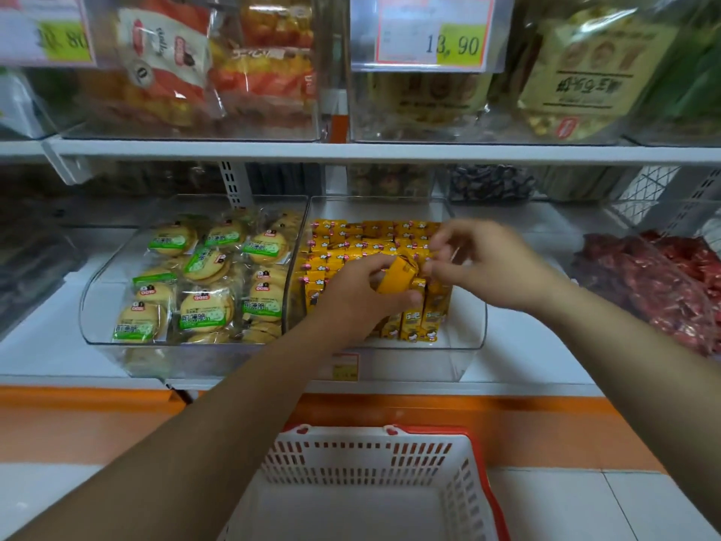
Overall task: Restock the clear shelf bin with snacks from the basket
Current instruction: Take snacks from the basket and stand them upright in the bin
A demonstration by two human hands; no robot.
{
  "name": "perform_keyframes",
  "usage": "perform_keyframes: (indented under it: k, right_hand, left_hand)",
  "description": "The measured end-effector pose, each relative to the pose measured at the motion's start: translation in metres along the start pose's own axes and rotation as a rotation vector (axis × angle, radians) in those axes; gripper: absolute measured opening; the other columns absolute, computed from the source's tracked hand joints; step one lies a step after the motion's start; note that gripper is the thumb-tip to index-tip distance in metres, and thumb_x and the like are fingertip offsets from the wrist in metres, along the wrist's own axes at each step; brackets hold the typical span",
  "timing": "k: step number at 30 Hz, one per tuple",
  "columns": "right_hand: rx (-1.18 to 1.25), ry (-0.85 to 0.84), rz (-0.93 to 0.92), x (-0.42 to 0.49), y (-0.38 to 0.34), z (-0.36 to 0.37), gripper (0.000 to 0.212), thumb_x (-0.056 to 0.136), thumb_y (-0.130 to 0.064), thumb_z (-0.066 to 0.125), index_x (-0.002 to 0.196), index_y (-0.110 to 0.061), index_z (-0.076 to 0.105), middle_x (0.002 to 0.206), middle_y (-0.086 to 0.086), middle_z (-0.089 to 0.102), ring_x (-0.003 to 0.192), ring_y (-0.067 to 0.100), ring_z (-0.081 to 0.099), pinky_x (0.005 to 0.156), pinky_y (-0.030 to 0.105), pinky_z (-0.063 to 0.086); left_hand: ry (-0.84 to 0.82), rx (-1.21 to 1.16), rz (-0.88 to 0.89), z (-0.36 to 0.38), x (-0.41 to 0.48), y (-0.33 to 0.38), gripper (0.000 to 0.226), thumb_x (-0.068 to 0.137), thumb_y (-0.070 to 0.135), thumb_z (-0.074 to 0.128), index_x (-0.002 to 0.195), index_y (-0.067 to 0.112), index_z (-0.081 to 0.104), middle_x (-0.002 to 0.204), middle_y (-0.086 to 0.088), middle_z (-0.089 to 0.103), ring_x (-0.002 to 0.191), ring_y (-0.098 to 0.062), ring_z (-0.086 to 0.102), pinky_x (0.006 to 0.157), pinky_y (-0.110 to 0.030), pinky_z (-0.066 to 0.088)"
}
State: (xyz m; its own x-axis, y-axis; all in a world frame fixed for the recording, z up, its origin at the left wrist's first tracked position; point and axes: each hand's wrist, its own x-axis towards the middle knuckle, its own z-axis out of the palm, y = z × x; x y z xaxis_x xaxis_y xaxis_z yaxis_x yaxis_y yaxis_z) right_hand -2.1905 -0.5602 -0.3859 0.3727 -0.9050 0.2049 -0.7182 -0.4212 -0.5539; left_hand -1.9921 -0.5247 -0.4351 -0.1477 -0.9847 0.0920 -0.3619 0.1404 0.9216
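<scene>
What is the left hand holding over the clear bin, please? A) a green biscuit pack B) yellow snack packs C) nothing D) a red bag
B: the left hand grips yellow snack packs above the right compartment of the clear bin.

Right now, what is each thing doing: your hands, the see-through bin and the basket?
Left hand, grips yellow snack packets.
Right hand, fingers at the packets; blurred, grip unclear.
Clear plastic shelf bin, right compartment mostly filled with packets.
White plastic basket with red rim, visible part empty.
</scene>
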Motion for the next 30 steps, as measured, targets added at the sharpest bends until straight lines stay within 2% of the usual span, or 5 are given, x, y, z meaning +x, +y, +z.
perform_keyframes:
  k: [8, 14, 19, 22, 30]
  right_hand:
    - [0.569, -0.054, 0.118, -0.051, -0.002, -0.002, 0.019, 0.083, -0.029, 0.078, 0.092, -0.013, 0.071, 0.079, 0.007, 0.058, 0.068, 0.026, 0.065, 0.074, 0.052, 0.058]
    - [0.887, -0.048, 0.199, -0.064, 0.022, -0.009, 0.02, 0.061, -0.02, 0.085, 0.075, -0.02, 0.071, 0.098, 0.012, 0.065, 0.08, 0.025, 0.071, 0.079, 0.04, 0.062]
    - [0.745, -0.164, 0.131, -0.069, 0.028, -0.006, 0.016, 0.074, -0.02, 0.086, 0.078, -0.02, 0.071, 0.086, 0.004, 0.069, 0.077, 0.019, 0.068, 0.077, 0.035, 0.061]
    - [0.657, -0.105, 0.087, -0.069, 0.018, -0.003, 0.014, 0.079, -0.035, 0.08, 0.078, -0.024, 0.072, 0.08, -0.001, 0.07, 0.074, 0.012, 0.066, 0.071, 0.026, 0.055]
    - [0.559, 0.048, -0.052, -0.047, 0.009, -0.014, 0.029, 0.091, -0.008, 0.07, 0.114, -0.025, 0.064, 0.104, 0.01, 0.067, 0.08, 0.015, 0.06, 0.079, 0.044, 0.055]
  left_hand:
    - [0.029, 0.134, 0.119, 0.031, -0.034, 0.022, 0.042, 0.071, 0.037, 0.091, 0.096, 0.049, 0.06, 0.091, 0.016, 0.064, 0.077, 0.001, 0.059, 0.064, -0.017, 0.048]
    - [0.076, -0.164, 0.061, 0.025, -0.051, 0.03, 0.032, 0.084, 0.018, 0.079, 0.112, 0.023, 0.065, 0.083, 0.021, 0.07, 0.075, 0.005, 0.068, 0.059, -0.011, 0.053]
    - [0.147, -0.411, -0.039, 0.031, -0.048, 0.035, 0.042, 0.09, 0.012, 0.075, 0.126, 0.018, 0.055, 0.102, -0.004, 0.076, 0.089, -0.017, 0.075, 0.066, -0.019, 0.059]
    - [0.17, -0.449, -0.046, 0.035, -0.041, 0.035, 0.031, 0.09, 0.016, 0.076, 0.113, 0.027, 0.058, 0.087, 0.004, 0.075, 0.081, -0.01, 0.074, 0.063, -0.017, 0.057]
    - [0.114, -0.302, 0.095, 0.045, -0.014, 0.039, 0.031, 0.089, 0.009, 0.077, 0.107, 0.032, 0.064, 0.082, 0.015, 0.076, 0.076, -0.002, 0.073, 0.061, -0.018, 0.057]
